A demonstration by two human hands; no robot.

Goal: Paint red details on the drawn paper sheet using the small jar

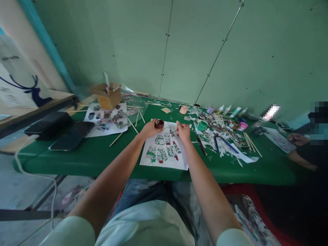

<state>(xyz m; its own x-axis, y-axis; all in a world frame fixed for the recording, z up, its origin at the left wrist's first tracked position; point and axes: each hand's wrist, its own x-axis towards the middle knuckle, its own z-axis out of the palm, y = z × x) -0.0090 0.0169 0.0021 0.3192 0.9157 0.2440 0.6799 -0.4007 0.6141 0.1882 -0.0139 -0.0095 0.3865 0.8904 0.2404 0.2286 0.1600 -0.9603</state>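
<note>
My left hand (149, 129) is closed around a small round jar of dark red paint (159, 124), held over the top left of a white sheet of paper (182, 164). A thin paintbrush (175, 131) is pinched in my right hand (183, 131) at the sheet's upper right. Its tip points left, close to the shapes there. Several curved pieces (162, 155) with green and dark red patterns lie in rows on the sheet. Whether the brush tip touches one is too small to tell.
Right of the sheet lie blue-handled pliers (229, 145), a dark pen-like tool (201, 145), paper scraps and several paint bottles. A phone (72, 136) and an open cardboard box (107, 96) are at left. At far right, a person's hand (297, 138) is over another sheet.
</note>
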